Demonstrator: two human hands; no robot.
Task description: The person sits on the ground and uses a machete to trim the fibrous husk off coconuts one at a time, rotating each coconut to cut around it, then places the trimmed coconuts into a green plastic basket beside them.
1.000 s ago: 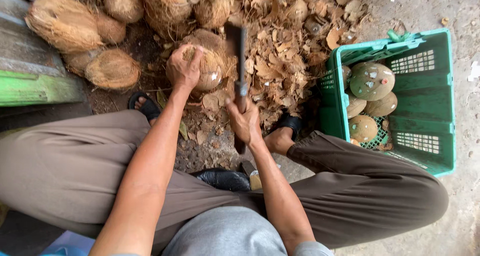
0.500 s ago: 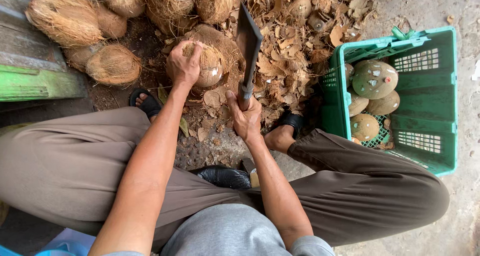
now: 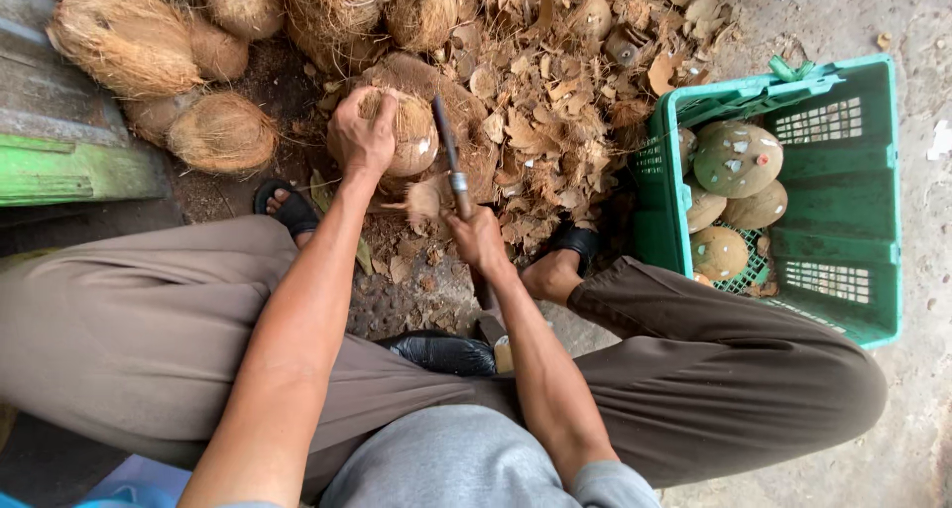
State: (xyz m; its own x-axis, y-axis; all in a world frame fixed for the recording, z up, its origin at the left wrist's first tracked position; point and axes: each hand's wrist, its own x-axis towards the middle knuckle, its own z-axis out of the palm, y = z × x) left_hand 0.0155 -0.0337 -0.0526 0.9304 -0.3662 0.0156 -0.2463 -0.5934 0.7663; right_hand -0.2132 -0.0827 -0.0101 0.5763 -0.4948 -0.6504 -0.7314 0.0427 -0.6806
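A coconut (image 3: pixel 405 131) is held down on a heap of husk between the person's feet, and the step in hand is judged to be the chopping away of its fibrous coat. The left hand (image 3: pixel 359 131) is cupped over the nut's left side, fingers curled and pressed against the fibre, so that the nut is steadied. The right hand (image 3: pixel 478 238) is wrapped shut around the handle of a chopping knife (image 3: pixel 448 158), whose dark blade is seen edge-on, pointing away from the body and lying just beside the right flank of the nut; whether the edge is touching the shell cannot be told. A patch of pale shell is already exposed on the nut's near side, while brown fibre remains on top.

Loose husk chips (image 3: pixel 555 102) are scattered beyond and to the right. Unhusked coconuts (image 3: pixel 129 42) are piled at the upper left, and trimmed nuts lie in a green crate (image 3: pixel 843 201) at the right.

The next move is judged to call for a blade path kept well clear of the gripping fingers, with the nut turned so that uncut fibre is presented to the edge.
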